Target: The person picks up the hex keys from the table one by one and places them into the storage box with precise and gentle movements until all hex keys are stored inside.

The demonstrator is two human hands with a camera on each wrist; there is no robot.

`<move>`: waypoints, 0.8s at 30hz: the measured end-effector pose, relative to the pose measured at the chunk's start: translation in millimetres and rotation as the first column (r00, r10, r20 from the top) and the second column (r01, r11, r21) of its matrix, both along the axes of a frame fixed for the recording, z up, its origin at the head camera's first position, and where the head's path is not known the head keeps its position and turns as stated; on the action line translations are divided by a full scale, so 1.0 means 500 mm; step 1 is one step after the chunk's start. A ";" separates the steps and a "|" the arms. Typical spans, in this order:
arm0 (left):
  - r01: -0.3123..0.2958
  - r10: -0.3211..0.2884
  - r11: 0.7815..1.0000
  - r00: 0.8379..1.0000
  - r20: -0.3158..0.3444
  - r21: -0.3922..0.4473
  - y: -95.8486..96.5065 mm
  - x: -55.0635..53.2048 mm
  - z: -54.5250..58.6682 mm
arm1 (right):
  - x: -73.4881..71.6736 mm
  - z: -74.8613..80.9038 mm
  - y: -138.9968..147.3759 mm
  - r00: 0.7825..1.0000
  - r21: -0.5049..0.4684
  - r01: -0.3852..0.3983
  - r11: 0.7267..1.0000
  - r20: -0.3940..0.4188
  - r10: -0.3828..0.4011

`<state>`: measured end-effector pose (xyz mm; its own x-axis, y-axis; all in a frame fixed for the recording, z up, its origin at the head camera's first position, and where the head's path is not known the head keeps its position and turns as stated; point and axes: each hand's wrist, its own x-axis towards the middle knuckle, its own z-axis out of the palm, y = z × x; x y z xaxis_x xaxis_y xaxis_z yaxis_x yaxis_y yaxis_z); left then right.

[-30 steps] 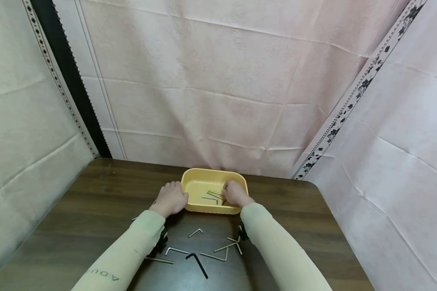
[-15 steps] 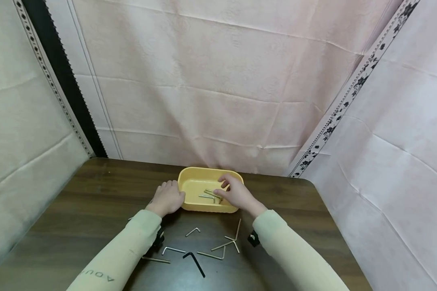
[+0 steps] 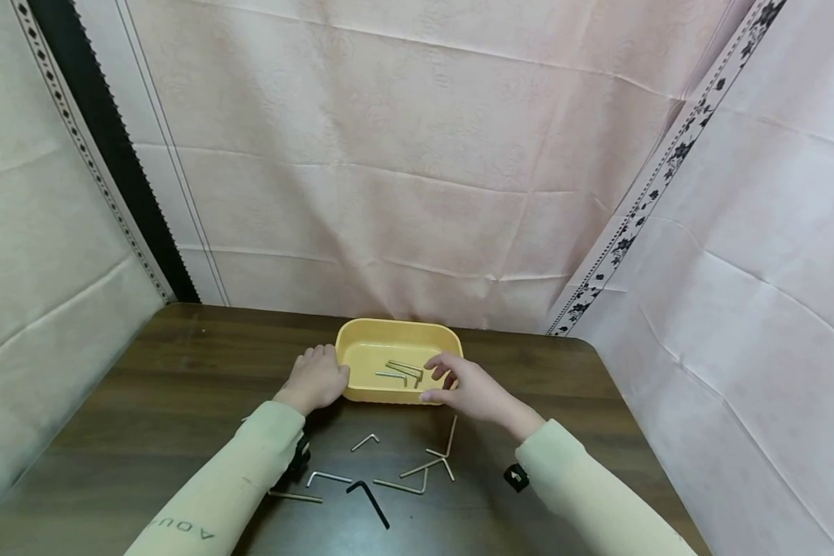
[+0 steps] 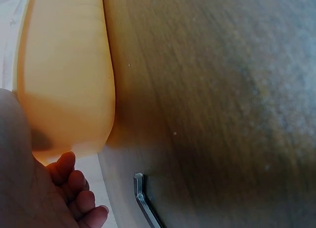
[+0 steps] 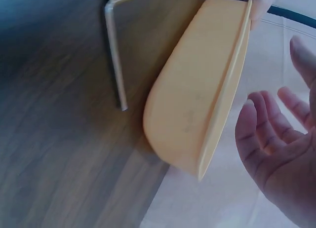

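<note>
A yellow plastic tray stands near the far edge of the table, with several brass-coloured and silver hex keys lying in it. My left hand grips the tray's left end. Over the right front corner of the tray, my right hand hovers with fingers relaxed and apart, holding nothing; the right wrist view has this hand beside the tray's rim. More hex keys lie on the table in front, among them a black hex key and a small silver hex key.
The dark wooden table spreads around the tray. A pale cloth hangs behind it, with further cloth at both sides. Near my left wrist a hex key lies on the table. A longer hex key lies before the tray.
My right hand has come up out of the tray, its fingers have spread, and it has moved back to the right. The left hand stays at the tray's left end.
</note>
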<state>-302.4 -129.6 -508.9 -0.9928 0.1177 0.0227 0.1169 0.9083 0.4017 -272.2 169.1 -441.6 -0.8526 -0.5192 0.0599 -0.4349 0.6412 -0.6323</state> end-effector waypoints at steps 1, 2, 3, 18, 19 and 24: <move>-0.001 0.001 1.000 1.000 -0.001 -0.001 0.000 0.000 0.000 | 0.004 -0.002 0.006 1.000 0.003 -0.012 1.000 0.005 0.012; -0.001 0.001 1.000 1.000 -0.001 -0.001 0.000 -0.001 -0.001 | 0.008 -0.004 0.013 1.000 0.006 -0.022 1.000 0.009 0.022; -0.001 0.001 1.000 1.000 -0.001 0.000 0.000 -0.002 -0.002 | 0.012 -0.006 0.020 0.999 0.000 -0.034 0.999 0.017 0.034; -0.003 0.003 1.000 1.000 -0.004 -0.003 0.001 0.001 0.001 | 0.051 -0.081 0.099 0.989 -0.006 -0.093 0.996 0.116 0.093; -0.004 0.004 1.000 1.000 -0.003 -0.004 0.001 0.001 0.001 | 0.051 -0.088 0.102 0.988 -0.002 -0.094 0.996 0.123 0.093; -0.004 0.004 1.000 1.000 0.000 -0.002 0.000 -0.001 -0.003 | 0.047 -0.116 0.108 0.990 0.051 -0.103 0.993 0.099 0.098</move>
